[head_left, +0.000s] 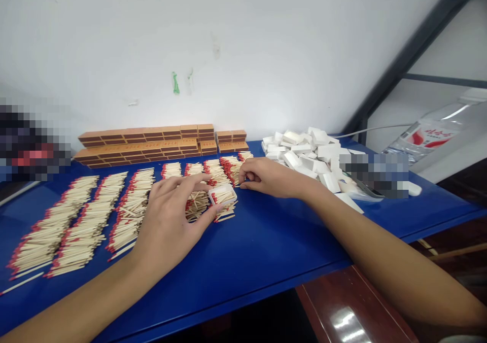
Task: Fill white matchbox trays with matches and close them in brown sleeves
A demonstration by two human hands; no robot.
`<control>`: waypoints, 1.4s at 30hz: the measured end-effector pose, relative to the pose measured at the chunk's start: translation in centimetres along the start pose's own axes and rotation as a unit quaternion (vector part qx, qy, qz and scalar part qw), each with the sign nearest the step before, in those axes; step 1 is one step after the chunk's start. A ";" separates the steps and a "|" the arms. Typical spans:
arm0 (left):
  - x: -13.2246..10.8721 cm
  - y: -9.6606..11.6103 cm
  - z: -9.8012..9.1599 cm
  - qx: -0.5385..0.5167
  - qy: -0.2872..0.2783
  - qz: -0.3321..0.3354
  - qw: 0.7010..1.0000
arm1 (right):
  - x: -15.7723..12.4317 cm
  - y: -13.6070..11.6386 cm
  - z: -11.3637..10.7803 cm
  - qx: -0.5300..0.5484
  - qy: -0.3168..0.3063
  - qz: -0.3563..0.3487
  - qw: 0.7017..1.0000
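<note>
Between the thumb and fingers of my left hand (173,213) is a small white matchbox tray (222,195) with red-tipped matches in it. My right hand (266,175) is just right of the tray, its fingers curled at the edge of a row of matches (230,169); whether it pinches any matches is hidden. Loose matches lie under and around the tray. Long rows of red-tipped matches (78,246) lie on the blue table to the left of my left hand.
Stacked orange-brown matchboxes (140,147) stand along the wall. White trays (304,152) are heaped at the right on the blue table (243,262), beside a pixelated object. A clear plastic bottle (429,132) and a dark metal frame (414,43) are at the far right.
</note>
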State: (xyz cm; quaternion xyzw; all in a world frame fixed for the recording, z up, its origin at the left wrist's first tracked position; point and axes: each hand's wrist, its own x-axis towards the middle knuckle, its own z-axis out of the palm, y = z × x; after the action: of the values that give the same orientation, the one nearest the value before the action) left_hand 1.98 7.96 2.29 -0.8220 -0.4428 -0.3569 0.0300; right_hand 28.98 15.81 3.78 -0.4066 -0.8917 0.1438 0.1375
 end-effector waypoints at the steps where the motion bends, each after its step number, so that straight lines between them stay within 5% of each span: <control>1: 0.0 0.0 0.0 -0.001 -0.001 0.000 1.000 | 0.0 0.1 0.0 0.000 -0.002 0.004 1.000; 31: -0.1 -0.2 0.1 0.004 0.004 0.007 1.000 | -0.3 0.3 0.0 -0.005 -0.014 0.025 1.000; 42: -0.2 -0.1 0.2 0.008 0.008 0.020 1.000 | -0.9 -4.1 -0.4 0.091 0.078 -0.057 0.991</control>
State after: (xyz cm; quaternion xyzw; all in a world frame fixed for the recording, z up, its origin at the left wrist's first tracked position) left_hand 1.96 7.96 2.03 -0.8276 -0.4284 -0.3596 0.0473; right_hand 26.90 12.59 5.56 -0.3509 -0.8831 0.1845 0.2510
